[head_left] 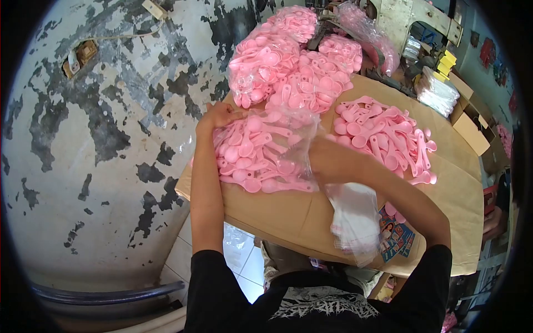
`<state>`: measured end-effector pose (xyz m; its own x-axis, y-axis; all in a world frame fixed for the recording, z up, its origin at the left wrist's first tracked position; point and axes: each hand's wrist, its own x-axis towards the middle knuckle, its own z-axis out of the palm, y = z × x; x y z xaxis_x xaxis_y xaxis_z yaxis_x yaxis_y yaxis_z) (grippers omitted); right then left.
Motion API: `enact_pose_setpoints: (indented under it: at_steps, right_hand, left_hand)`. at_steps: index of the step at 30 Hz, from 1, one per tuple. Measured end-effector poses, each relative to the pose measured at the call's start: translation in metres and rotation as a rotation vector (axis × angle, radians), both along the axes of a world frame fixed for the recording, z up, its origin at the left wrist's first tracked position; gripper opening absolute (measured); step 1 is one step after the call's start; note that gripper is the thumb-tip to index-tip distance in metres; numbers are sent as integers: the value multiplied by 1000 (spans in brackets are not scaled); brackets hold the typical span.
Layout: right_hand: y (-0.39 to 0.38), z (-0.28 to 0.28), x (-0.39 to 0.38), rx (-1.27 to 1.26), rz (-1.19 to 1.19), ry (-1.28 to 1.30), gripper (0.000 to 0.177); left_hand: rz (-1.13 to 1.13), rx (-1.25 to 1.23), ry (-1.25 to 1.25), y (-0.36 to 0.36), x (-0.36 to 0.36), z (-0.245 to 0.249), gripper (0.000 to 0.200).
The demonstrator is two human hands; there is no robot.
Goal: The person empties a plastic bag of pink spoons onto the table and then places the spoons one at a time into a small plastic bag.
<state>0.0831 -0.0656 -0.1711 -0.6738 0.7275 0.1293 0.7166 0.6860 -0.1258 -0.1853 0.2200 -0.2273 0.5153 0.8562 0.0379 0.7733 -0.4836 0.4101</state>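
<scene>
A clear plastic bag (pixel 302 130) full of pink measuring spoons (pixel 250 147) lies on the brown-covered table. At the bag's far left corner, my left hand (pixel 219 116) has its fingers curled in on the plastic. My right hand (pixel 328 160) is at the right side of the bag, by its edge; blur and the plastic hide its fingers. To the right of it spreads a loose pile of pink measuring spoons (pixel 383 133). Just below my right forearm lies a stack of flat clear bags (pixel 355 219).
Filled bags of pink spoons (pixel 272 61) are heaped at the back. Printed cards (pixel 397 236) lie near the front edge. A machine (pixel 413 16), yellow blocks (pixel 446 64) and cardboard boxes (pixel 471 130) stand at the back right. A peeling wall (pixel 111 183) borders the left.
</scene>
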Motion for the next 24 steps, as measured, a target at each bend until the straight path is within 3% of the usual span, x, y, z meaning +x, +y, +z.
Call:
enact_pose_setpoints:
  at_steps: [3, 6, 9, 11, 15, 18, 21, 23, 24]
  right_hand:
    - [23, -37, -20, 207, 186, 139, 34]
    - [15, -25, -15, 78, 65, 66, 41]
    - [-3, -7, 3, -42, -39, 236, 36]
    - [-26, 24, 18, -83, -196, 141, 32]
    - [-55, 65, 69, -1, -266, 377, 32]
    - [-66, 78, 102, 397, -486, 84, 29]
    - [-56, 58, 107, 339, -527, -72, 31]
    - [-37, 48, 76, 60, -362, 28, 33]
    - [-26, 31, 61, 110, -254, 44, 35]
  left_hand:
    - [-14, -18, -14, -3, -2, 3, 66]
    - [-7, -37, -2, 2, -2, 5, 65]
    - [0, -44, -16, 3, -1, 1, 65]
    - [-7, 1, -61, 5, -4, -5, 64]
    - [-9, -22, -10, 3, -1, 0, 65]
    - [-2, -35, 13, 1, 0, 2, 65]
    - [4, -37, 4, -1, 2, 5, 63]
    - [2, -24, -18, -4, 0, 5, 62]
    - [-7, -23, -30, -4, -1, 3, 62]
